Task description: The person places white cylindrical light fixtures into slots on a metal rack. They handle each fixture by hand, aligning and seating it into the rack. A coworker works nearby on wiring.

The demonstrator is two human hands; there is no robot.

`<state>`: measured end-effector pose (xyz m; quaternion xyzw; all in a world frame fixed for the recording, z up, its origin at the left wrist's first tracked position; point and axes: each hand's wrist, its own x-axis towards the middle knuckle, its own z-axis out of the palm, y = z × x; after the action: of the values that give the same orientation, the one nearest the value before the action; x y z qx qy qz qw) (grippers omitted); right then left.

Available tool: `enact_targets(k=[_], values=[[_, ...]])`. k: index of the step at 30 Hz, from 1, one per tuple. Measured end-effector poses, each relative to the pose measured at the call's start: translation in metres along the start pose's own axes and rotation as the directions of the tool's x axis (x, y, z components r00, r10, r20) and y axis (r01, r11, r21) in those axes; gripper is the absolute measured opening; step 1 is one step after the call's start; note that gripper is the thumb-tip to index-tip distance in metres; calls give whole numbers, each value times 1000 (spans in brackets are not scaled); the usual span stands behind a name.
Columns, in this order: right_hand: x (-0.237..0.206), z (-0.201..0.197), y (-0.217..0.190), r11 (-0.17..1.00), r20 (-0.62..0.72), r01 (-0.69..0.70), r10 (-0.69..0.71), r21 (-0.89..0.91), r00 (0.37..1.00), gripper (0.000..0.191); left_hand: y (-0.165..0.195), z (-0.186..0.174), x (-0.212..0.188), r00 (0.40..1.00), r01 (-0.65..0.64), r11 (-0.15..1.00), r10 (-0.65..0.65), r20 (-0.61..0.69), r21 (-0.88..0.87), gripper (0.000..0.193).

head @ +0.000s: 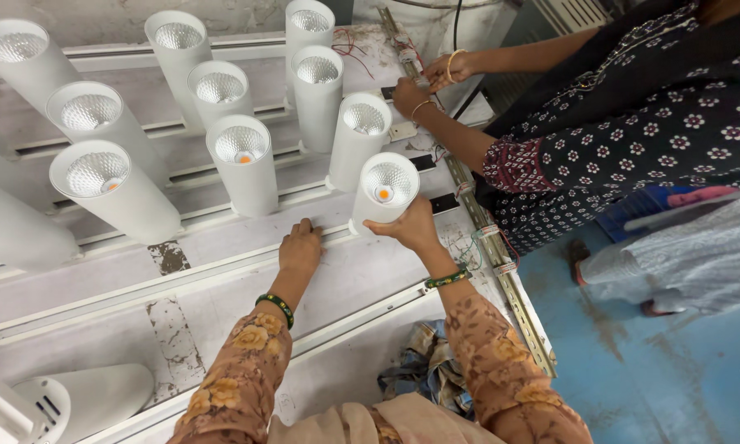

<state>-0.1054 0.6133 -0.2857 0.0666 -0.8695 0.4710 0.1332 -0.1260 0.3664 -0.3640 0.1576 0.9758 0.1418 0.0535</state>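
Standing in rows on the long white desk with raised rails (222, 263) were many white cylindrical lamp housings with faceted reflectors (242, 160). The nearest white lamp cylinder with an orange centre (386, 193) stood at the desk's right side, held around its lower body by the closed grip of the right hand (411, 226). The left hand (300, 247) lay flat and open on a rail, holding nothing. I judged that the tall cylinder could tip against its neighbour, because only one hand steadied it. Another person's hands (423, 86) worked on thin red wires (349, 45) nearby; a bump could disturb these.
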Motion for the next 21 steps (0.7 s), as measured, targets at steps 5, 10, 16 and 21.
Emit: enact_targets(k=[5, 10, 16, 21], values=[[-2, -13, 12, 998, -30, -67, 68, 19, 997, 52, -1, -1, -2, 1000, -14, 999, 14, 9, 31, 43], [-5, 4, 4, 999, -18, -37, 38, 17, 999, 52, 1, 0, -3, 1000, -17, 1000, 17, -15, -3, 41], [-7, 6, -12, 991, 16, -128, 127, 47, 992, 46, 1, -3, -4, 999, -29, 1000, 29, -29, 8, 44], [-4, 3, 7, 957, -22, -206, 215, 207, 976, 43, 1, -9, -5, 1000, -19, 1000, 19, -4, -9, 45]])
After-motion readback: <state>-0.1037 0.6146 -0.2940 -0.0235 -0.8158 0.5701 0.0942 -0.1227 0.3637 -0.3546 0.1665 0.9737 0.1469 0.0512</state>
